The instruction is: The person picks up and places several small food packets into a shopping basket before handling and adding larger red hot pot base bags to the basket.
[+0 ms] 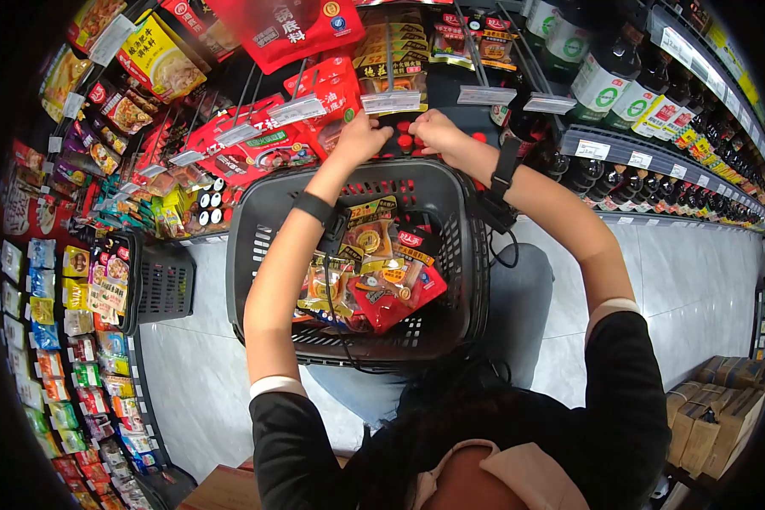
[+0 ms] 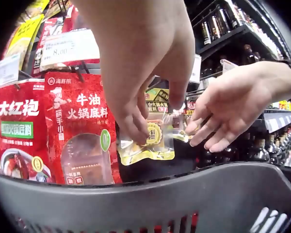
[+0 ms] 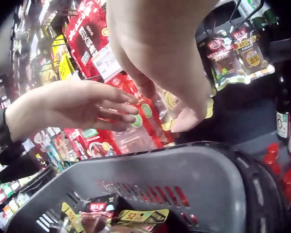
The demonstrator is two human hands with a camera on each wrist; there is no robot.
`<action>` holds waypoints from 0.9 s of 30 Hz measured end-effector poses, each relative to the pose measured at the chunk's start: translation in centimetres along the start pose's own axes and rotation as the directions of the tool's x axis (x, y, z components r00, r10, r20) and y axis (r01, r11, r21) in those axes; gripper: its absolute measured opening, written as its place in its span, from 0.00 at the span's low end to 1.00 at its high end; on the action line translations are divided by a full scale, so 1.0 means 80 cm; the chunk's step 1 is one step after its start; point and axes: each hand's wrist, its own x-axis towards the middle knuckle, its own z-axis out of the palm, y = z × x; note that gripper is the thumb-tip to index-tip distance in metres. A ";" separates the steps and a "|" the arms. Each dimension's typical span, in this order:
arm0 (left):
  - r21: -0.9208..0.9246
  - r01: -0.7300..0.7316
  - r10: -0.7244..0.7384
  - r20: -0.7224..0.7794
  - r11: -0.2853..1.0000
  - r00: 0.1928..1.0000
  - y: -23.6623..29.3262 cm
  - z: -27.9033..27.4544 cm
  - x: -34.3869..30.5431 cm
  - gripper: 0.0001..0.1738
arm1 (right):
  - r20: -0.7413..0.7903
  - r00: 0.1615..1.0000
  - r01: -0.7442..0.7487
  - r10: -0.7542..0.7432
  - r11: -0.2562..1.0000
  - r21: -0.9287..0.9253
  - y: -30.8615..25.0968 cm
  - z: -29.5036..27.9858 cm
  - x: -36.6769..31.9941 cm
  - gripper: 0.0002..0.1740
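In the left wrist view, my left hand point(image 2: 145, 68) reaches down over a clear and yellow hot pot seasoning packet point(image 2: 157, 148), its curled fingers gripping the front. My right hand point(image 2: 237, 99) comes in from the right, palm showing, with its fingertips at the edge of a similar seasoning packet. Seen from the right wrist, my right hand point(image 3: 169, 63) has thumb and fingers around clear, yellow-edged packaging point(image 3: 167, 104). Both hands are under the shelf price tags, just beyond the far rim of a black shopping basket point(image 1: 255, 217). Matching seasoning packets point(image 1: 370, 238) lie inside the basket.
Red hot pot base bags point(image 2: 82, 131) hang left of the hands. Two smaller packets point(image 3: 233, 58) hang to the right. Red-capped bottles point(image 3: 281, 170) stand low on the right, with dark sauce bottles point(image 1: 608, 76) above. Another basket point(image 1: 166, 280) stands on the left.
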 end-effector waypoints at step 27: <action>-0.712 0.191 -0.231 0.043 0.675 0.972 -0.039 0.043 0.101 0.18 | -0.446 0.873 0.279 -0.195 0.951 0.130 -0.002 -0.007 0.094 0.41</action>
